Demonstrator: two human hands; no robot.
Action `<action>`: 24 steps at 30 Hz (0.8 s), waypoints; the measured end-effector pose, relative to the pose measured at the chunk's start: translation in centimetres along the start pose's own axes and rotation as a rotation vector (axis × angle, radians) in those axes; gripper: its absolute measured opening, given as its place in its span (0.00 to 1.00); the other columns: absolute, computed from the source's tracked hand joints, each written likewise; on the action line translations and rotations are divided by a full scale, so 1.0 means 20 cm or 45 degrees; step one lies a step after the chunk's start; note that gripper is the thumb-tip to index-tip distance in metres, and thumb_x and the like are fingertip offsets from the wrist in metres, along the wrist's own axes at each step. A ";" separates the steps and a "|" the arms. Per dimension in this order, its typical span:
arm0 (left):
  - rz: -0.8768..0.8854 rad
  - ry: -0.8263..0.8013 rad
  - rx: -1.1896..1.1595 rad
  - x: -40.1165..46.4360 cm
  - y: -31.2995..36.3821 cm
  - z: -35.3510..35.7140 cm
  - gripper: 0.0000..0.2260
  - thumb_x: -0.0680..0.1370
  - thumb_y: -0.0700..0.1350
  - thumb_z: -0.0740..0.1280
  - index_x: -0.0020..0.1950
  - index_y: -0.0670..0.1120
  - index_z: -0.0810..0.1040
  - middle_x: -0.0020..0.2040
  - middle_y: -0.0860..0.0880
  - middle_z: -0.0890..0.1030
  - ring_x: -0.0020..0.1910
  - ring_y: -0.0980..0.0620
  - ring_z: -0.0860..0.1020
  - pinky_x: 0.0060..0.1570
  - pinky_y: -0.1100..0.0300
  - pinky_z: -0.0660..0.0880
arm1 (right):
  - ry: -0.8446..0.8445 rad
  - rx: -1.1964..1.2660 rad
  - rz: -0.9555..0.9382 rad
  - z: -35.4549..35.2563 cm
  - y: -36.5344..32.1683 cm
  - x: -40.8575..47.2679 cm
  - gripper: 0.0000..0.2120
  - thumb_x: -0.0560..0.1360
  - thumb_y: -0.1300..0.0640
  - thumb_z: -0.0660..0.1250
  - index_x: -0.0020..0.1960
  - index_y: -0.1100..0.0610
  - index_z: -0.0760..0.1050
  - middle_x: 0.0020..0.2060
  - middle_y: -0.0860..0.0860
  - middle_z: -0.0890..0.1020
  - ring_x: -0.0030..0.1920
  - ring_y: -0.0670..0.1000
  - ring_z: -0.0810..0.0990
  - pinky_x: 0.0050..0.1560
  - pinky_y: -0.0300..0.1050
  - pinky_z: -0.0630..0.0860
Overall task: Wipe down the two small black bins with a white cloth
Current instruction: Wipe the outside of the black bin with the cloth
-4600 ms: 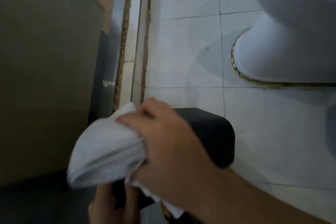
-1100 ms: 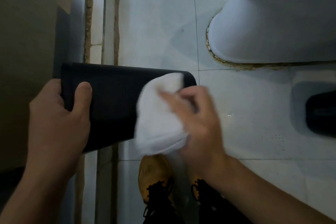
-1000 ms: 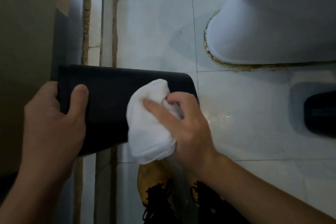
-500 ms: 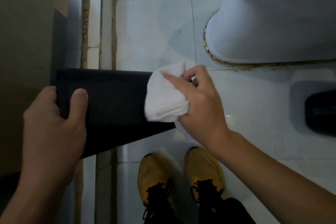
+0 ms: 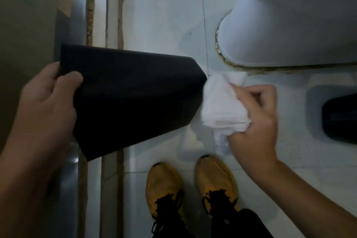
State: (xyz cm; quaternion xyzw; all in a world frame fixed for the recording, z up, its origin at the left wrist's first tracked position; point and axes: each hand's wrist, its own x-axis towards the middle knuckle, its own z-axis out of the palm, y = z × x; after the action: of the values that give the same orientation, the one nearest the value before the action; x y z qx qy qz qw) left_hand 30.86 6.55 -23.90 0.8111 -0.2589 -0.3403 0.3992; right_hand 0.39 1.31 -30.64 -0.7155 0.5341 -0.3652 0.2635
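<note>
Black bin (image 5: 133, 94), white cloth (image 5: 220, 102), yellow shoes (image 5: 164, 187)

There are two black bins: one bin (image 5: 131, 94) in the middle left of the frame, and a second bin (image 5: 341, 120) at the right edge, only partly visible. There is one white cloth (image 5: 222, 106) in the centre right. Two hands show, the left hand (image 5: 46, 106) and the right hand (image 5: 257, 114). Two yellow shoes (image 5: 164, 189) stand at the bottom centre. One toilet base (image 5: 289, 31) is at the upper right.
</note>
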 end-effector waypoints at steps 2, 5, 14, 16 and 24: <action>0.142 -0.028 0.070 -0.05 0.00 0.04 0.10 0.80 0.57 0.58 0.59 0.63 0.75 0.55 0.52 0.81 0.50 0.50 0.83 0.43 0.46 0.81 | -0.093 0.053 -0.120 0.09 -0.09 -0.01 0.21 0.75 0.54 0.66 0.67 0.58 0.76 0.52 0.57 0.70 0.53 0.54 0.73 0.53 0.34 0.73; 0.214 0.067 0.174 -0.07 -0.01 0.07 0.11 0.82 0.56 0.55 0.59 0.62 0.74 0.55 0.49 0.80 0.50 0.48 0.81 0.44 0.38 0.80 | -0.190 0.005 -0.288 0.23 -0.16 0.02 0.22 0.77 0.52 0.67 0.68 0.59 0.76 0.51 0.61 0.74 0.53 0.58 0.75 0.48 0.46 0.77; 0.272 0.118 0.251 -0.01 0.00 0.07 0.11 0.82 0.55 0.55 0.57 0.60 0.76 0.50 0.49 0.81 0.42 0.54 0.82 0.36 0.55 0.80 | -0.272 -0.344 -0.045 -0.03 0.26 -0.08 0.25 0.72 0.59 0.74 0.68 0.59 0.77 0.53 0.60 0.72 0.50 0.57 0.73 0.45 0.41 0.70; 0.282 0.125 0.249 -0.02 -0.01 0.08 0.11 0.82 0.54 0.55 0.57 0.59 0.76 0.49 0.49 0.81 0.43 0.54 0.82 0.36 0.56 0.80 | -0.189 -0.268 -0.048 -0.05 0.20 -0.07 0.23 0.75 0.53 0.66 0.68 0.59 0.77 0.53 0.60 0.72 0.51 0.56 0.74 0.47 0.40 0.71; 0.254 0.138 0.226 -0.13 0.04 0.09 0.10 0.83 0.52 0.55 0.56 0.60 0.76 0.51 0.50 0.80 0.45 0.54 0.81 0.39 0.54 0.79 | -0.287 -0.053 -0.130 0.13 0.00 0.00 0.26 0.74 0.51 0.67 0.70 0.57 0.75 0.53 0.58 0.71 0.53 0.56 0.74 0.46 0.47 0.77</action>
State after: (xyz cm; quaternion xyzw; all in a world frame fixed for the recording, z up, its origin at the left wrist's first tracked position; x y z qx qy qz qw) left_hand 27.72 7.13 -23.21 0.8306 -0.3455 -0.2303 0.3711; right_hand 2.49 1.30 -32.27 -0.7837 0.4714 -0.2842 0.2878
